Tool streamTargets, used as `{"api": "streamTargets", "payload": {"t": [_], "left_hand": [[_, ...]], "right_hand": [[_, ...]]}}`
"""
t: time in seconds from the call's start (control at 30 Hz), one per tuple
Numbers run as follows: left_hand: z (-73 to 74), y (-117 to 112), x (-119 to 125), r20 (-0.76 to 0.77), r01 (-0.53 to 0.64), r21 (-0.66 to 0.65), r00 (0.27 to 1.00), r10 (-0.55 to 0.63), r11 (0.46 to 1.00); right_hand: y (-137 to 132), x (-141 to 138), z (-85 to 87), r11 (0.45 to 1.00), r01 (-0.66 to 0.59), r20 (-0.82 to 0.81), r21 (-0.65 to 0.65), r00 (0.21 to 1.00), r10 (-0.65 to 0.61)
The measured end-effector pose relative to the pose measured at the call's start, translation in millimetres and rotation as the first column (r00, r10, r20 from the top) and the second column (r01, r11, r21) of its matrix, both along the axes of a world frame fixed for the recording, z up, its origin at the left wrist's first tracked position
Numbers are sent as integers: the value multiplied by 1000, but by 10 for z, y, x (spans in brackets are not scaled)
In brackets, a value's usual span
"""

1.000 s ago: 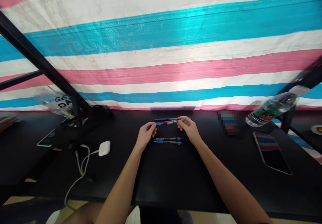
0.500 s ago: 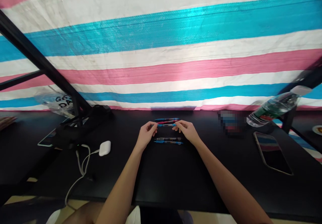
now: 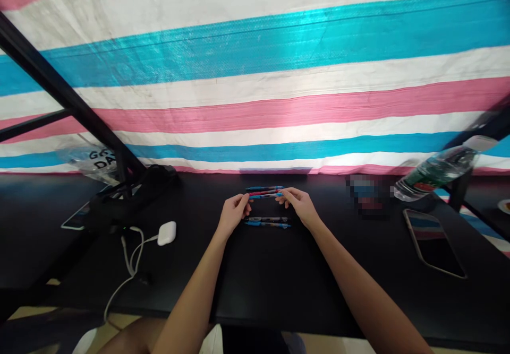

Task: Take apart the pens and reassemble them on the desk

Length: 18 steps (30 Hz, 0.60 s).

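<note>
Both hands pinch a light blue pen (image 3: 263, 196) by its two ends, level with the black table. My left hand (image 3: 234, 212) is closed on its left end, with thumb and forefinger together. At the other end, my right hand (image 3: 299, 205) has its fingertips around the pen. Just beyond lie a red pen (image 3: 263, 191), partly hidden by the held one, and a dark blue pen (image 3: 258, 188). Nearer to me, a black-and-clear pen (image 3: 268, 219) and a blue pen (image 3: 266, 225) lie side by side below the hands.
A phone (image 3: 434, 242) and a tilted water bottle (image 3: 442, 171) are on the right, near a blurred-out item (image 3: 365, 195). Left stand a white earbud case (image 3: 167, 233), white cables (image 3: 133, 269) and a black frame bar (image 3: 71, 99). A striped sheet (image 3: 255, 120) hangs behind the table.
The light blue pen has moved slightly away from me, up against the red pen, and its right end now angles upward in the view. The other pens keep their places.
</note>
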State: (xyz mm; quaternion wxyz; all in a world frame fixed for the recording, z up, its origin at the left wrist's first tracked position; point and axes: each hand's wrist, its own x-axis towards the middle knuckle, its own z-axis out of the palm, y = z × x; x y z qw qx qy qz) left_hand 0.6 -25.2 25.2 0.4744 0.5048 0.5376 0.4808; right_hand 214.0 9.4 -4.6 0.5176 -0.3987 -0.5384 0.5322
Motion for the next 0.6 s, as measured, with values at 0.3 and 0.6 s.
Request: {"api": "streamTargets", "payload": {"t": [0.3, 0.6], "left_hand": [[-42, 8, 6, 63, -39, 0, 997, 38, 999], [-22, 9, 4, 123, -11, 21, 992, 8, 1000]], "right_hand": [[8, 4, -17, 1000, 8, 5, -4, 1000, -8], [3, 3, 0, 1000, 28, -2, -6, 1000, -28]]}}
